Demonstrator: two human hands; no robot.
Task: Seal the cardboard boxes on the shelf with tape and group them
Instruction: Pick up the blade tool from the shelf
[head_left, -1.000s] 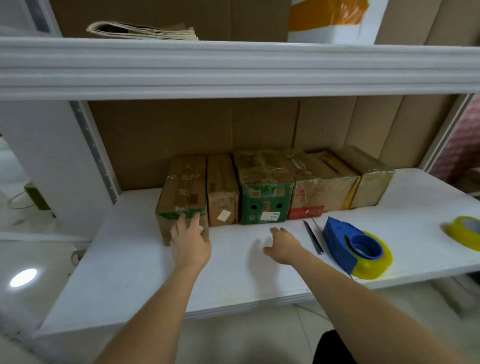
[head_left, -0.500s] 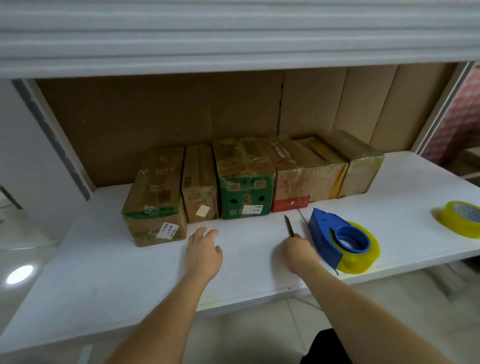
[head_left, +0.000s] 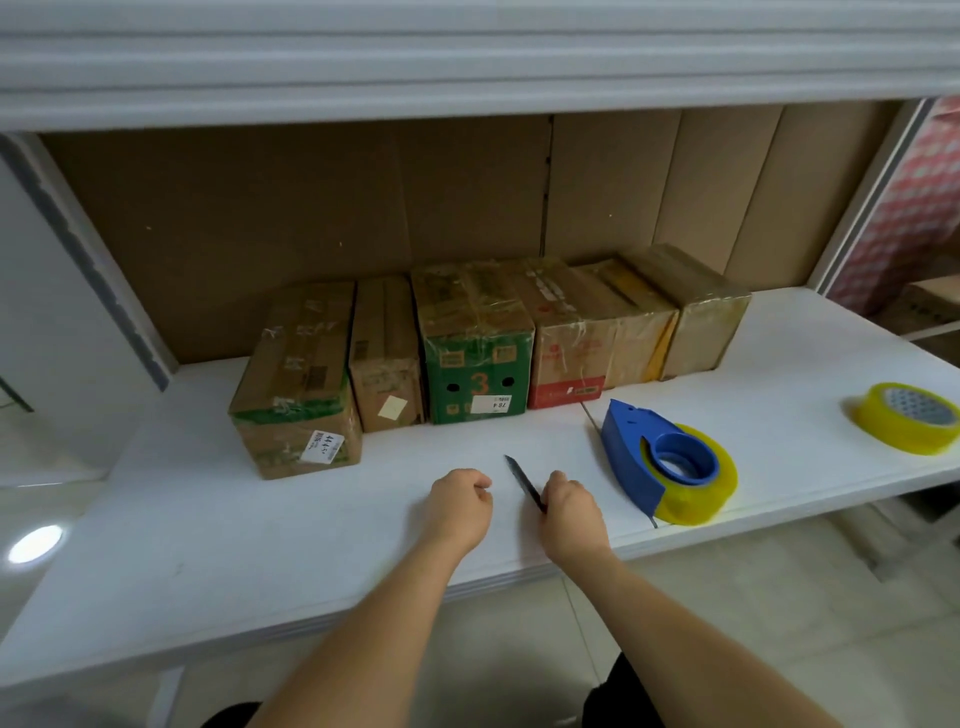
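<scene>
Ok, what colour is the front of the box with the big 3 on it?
Green, with an orange 3, on the box third from the left; it shows clearly in the head view.

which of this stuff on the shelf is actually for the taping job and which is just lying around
For the job:
row of cardboard boxes
blue tape dispenser
spare yellow tape roll
dark blade, held in the right hand

Lying about:
cardboard sheets lining the back of the shelf

white shelf (head_left: 208, 545) | row of taped boxes (head_left: 478, 343) – 12 o'clock | blue tape dispenser (head_left: 660, 457) – 2 o'clock | yellow tape roll (head_left: 906, 425) – 3 o'clock
</scene>
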